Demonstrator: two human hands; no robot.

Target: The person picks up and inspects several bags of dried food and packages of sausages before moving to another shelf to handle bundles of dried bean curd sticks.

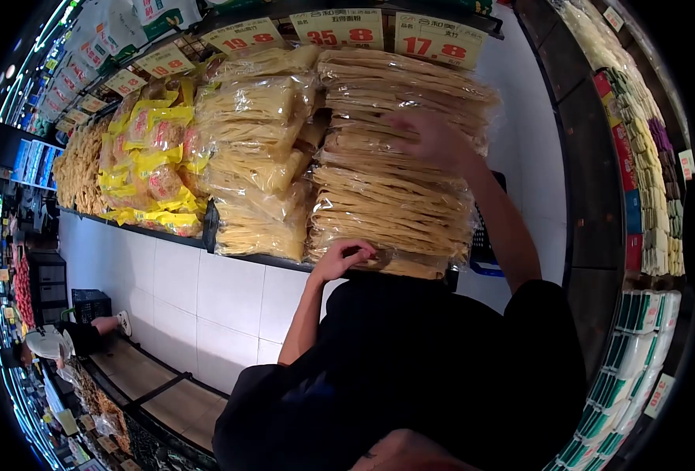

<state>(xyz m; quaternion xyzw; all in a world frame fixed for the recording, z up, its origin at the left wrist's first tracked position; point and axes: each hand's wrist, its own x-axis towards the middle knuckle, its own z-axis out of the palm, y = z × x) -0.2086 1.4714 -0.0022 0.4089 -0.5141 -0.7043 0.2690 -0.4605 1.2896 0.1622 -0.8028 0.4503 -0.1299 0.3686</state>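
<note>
Clear plastic bags of dried bean curd sticks lie stacked in a long row in front of me. At the near edge of this stack is my left hand, its fingers curled in toward the thumb at the edge of the nearest bag. The fingertips partly hide the exact contact. My right hand hovers over or touches the farther bags, blurred, its fingers apart with nothing seen in them. Beside this row, to the left, is a stack of bags with broader pale sticks.
Yellow-edged packets and loose-looking dried goods continue leftward. Price signs stand along the back. A dark basket with blue trim is at the right. Another person is far left, near a dark crate. Shelves with packs line the right.
</note>
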